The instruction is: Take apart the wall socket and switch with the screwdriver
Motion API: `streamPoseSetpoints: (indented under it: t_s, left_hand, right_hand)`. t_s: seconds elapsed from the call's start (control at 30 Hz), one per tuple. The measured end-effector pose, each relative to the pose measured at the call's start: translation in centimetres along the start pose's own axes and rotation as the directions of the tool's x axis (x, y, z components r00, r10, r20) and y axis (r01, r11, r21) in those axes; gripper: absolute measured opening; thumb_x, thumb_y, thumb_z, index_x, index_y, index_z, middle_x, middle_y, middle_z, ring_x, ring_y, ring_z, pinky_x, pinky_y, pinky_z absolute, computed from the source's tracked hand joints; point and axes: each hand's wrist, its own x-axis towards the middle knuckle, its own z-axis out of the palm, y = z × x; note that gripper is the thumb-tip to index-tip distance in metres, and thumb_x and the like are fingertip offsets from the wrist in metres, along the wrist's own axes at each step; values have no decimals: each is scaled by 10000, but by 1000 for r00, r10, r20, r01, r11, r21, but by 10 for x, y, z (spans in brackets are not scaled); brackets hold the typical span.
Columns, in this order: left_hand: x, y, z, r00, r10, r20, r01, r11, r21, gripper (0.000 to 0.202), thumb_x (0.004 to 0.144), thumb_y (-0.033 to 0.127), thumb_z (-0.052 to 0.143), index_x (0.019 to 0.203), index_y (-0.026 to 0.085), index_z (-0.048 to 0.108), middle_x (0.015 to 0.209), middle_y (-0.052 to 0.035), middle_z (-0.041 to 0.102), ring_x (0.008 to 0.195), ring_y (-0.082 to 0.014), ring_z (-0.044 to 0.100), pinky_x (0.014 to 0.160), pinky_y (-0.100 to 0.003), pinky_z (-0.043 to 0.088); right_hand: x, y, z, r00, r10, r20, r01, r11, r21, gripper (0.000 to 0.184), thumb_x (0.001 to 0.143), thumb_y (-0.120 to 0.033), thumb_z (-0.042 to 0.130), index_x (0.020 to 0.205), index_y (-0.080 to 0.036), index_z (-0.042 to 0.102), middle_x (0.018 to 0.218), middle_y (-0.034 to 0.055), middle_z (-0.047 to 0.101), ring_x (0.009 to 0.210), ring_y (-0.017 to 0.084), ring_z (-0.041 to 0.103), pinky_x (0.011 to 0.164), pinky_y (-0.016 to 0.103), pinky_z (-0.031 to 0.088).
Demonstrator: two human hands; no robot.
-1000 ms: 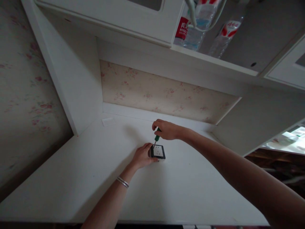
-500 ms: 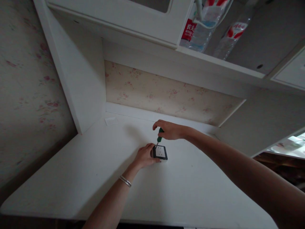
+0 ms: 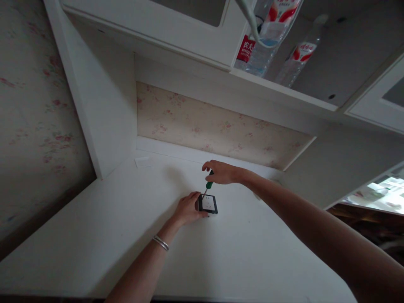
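A power socket (image 3: 208, 203) with a white face and a dark frame sits on the white desktop. My left hand (image 3: 188, 208) grips it from the left, thumb along the near side and fingers at the far side. In my right hand (image 3: 217, 172) is a screwdriver (image 3: 209, 184) with a green handle, held from above and slightly tilted. The screwdriver's tip meets the left part of the socket's frame; whether it sits in a screw is too small to tell. My right palm hides the top of the handle.
A small white flat piece (image 3: 143, 162) lies at the desk's back left. Overhead, an open shelf holds plastic bottles (image 3: 296, 57), with a pale cable (image 3: 252, 25) hanging in front. White side panels (image 3: 94, 105) stand at the left and right of the desk (image 3: 151, 185).
The whole view has shifted slightly, so the desk and shelf appear a little further left. Both hands keep their hold, with the screwdriver still against the socket.
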Motion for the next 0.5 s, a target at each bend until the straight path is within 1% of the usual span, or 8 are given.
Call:
streamPoseSetpoints:
  t_s: [0.07, 0.1, 0.2, 0.27, 0.3, 0.37, 0.43, 0.5]
  left_hand:
    - [0, -1, 2, 1000, -6, -5, 6, 1000, 0, 834, 581, 589, 743, 1294, 262, 459, 1357, -58, 484, 1225, -280, 467, 1037, -358, 344]
    - [0, -2, 3, 1000, -12, -5, 12, 1000, 1, 844, 582, 589, 743, 1303, 261, 452, 1365, -60, 478, 1232, -282, 461, 1044, -362, 337]
    - [2, -5, 5, 999, -37, -3, 37, 999, 5, 892, 571, 608, 738, 1329, 247, 433, 1393, -81, 448, 1265, -295, 428, 1057, -371, 320]
    - [2, -6, 6, 999, -44, 9, 44, 999, 8, 919, 564, 633, 727, 1339, 241, 426, 1405, -92, 438, 1287, -301, 404, 1066, -378, 308]
    - [3, -7, 6, 999, -46, 16, 45, 999, 11, 927, 563, 645, 721, 1343, 243, 421, 1407, -93, 439, 1293, -300, 397, 1072, -383, 299]
    - [3, -8, 6, 999, -45, 25, 44, 999, 20, 933, 569, 658, 710, 1350, 243, 414, 1405, -95, 448, 1295, -296, 397, 1079, -389, 289]
    - [3, -7, 6, 999, -45, 22, 44, 999, 28, 938, 574, 654, 708, 1355, 229, 411, 1395, -101, 460, 1281, -294, 415, 1077, -387, 294]
    - [3, -5, 5, 999, -42, 15, 42, 999, 27, 924, 579, 630, 718, 1351, 222, 418, 1379, -101, 477, 1260, -292, 440, 1066, -377, 313]
  right_hand:
    - [1, -4, 1, 995, 91, -37, -93, 993, -71, 324, 905, -326, 425, 1104, -130, 590, 1006, 154, 648, 927, 251, 604, 767, 322, 442]
    - [1, -6, 2, 994, 99, -52, -104, 990, -96, 328, 925, -313, 379, 1095, -133, 595, 1002, 156, 650, 934, 254, 603, 777, 331, 437]
    - [-2, -9, 1, 999, -14, -35, 11, 998, -69, 325, 872, -190, 434, 1170, -188, 562, 1180, 121, 585, 967, 205, 595, 812, 289, 429]
    - [-3, -9, -2, 996, -82, 26, 82, 997, -10, 434, 799, -163, 519, 1230, -214, 521, 1265, 100, 532, 967, 179, 594, 796, 250, 440]
    - [-3, -8, -3, 995, -77, 59, 77, 997, 6, 453, 784, -177, 543, 1235, -206, 518, 1255, 107, 539, 961, 184, 597, 779, 250, 447]
    - [-1, -8, -3, 996, 5, 84, -2, 999, -36, 365, 823, -253, 527, 1175, -165, 564, 1131, 142, 611, 930, 221, 609, 744, 286, 459]
    - [0, -9, -2, 996, 79, 45, -74, 991, -111, 308, 891, -291, 433, 1076, -124, 614, 996, 180, 652, 900, 262, 617, 726, 337, 456]
    - [0, -8, -2, 999, 54, 9, -52, 989, -141, 291, 900, -246, 404, 1043, -128, 629, 1014, 182, 649, 923, 262, 613, 748, 342, 448]
